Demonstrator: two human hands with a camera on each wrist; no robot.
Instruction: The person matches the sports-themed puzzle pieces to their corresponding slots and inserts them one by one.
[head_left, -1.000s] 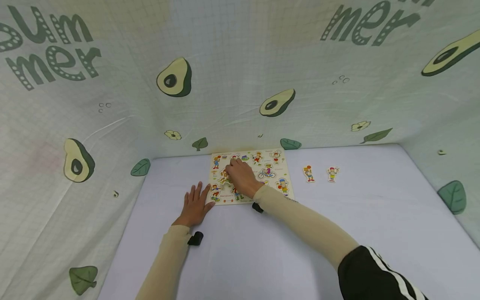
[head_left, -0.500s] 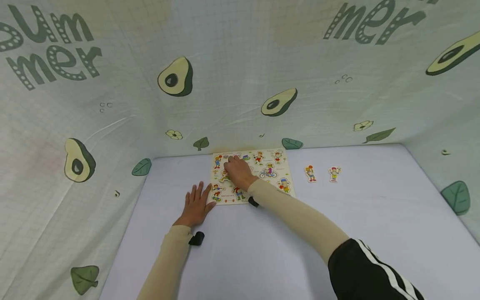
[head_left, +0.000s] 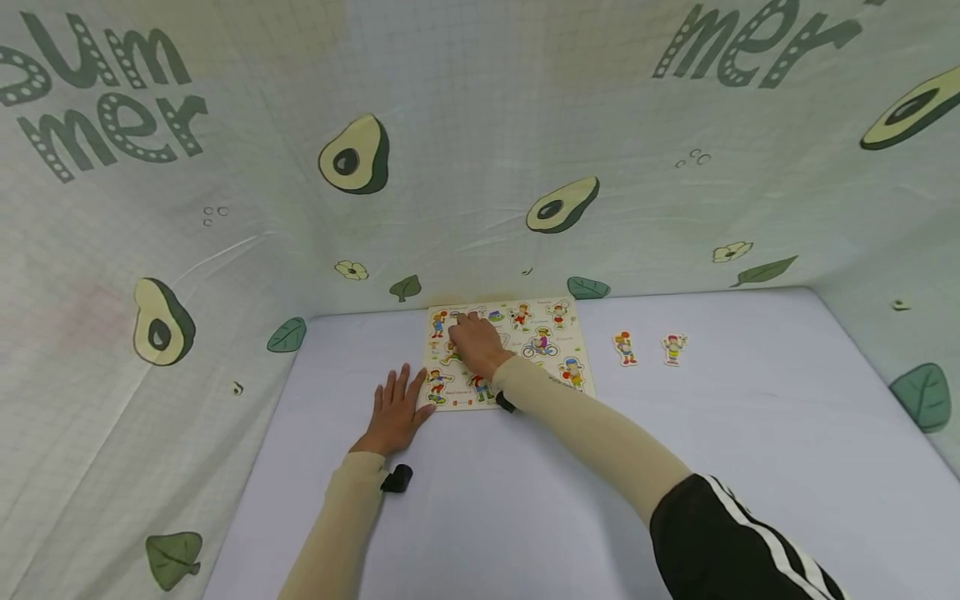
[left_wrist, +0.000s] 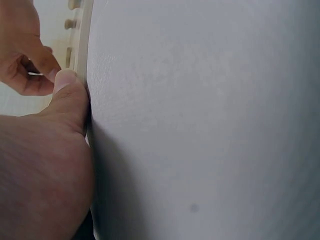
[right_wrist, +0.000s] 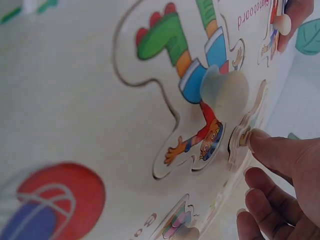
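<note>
A wooden knob puzzle board [right_wrist: 75, 110] with cut-out sports figures lies at the table's back. My right hand [head_left: 480, 344] is over its left half, thumb and fingers curled at a puzzle piece [right_wrist: 235, 140]. The right wrist view shows the thumb at this piece, whose edge stands slightly above the board; the hand hides much of it. A skating figure piece [right_wrist: 192, 85] with a wooden knob sits in its slot nearby. My left hand [head_left: 393, 412] lies with spread fingers at the board's left side. Its thumb [left_wrist: 67, 92] rests on the board's edge.
Two loose figure pieces, one with a ball [head_left: 625, 349] and one with a raised arm [head_left: 673, 349], lie right of the board. The white table [head_left: 525, 517] meets a printed cloth wall [head_left: 465, 167] behind the board.
My right hand has shifted slightly left and back over the board, still at the same piece. The left hand keeps its place. The head view has turned slightly.
</note>
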